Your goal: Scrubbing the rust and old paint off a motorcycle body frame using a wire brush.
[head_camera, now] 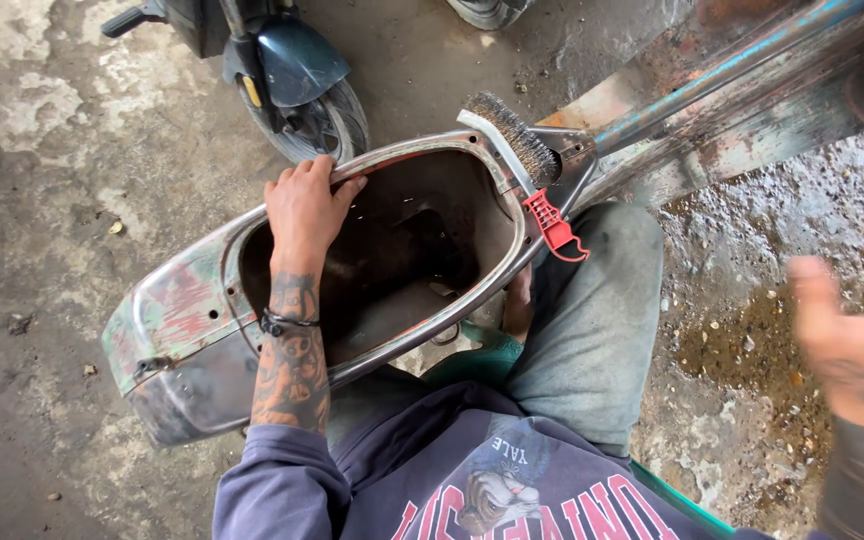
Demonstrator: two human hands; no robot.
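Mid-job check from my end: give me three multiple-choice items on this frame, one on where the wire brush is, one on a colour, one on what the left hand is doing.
1. Where does the wire brush lie?
A. On the rim of the metal scooter shell
B. On the concrete floor
C. In the right hand

2. What colour is the brush handle?
A. Blue
B. Red
C. Yellow

3. What is the state of the left hand?
A. Raised clear of everything
B. Holding the brush
C. Gripping the shell's rim

Answers:
1 A, the bristles and handle rest across the shell's edge by the opening.
2 B, the plastic grip end is plainly red.
3 C, its fingers curl over the rim's far edge, while the right hand is blurred and apart, holding nothing.
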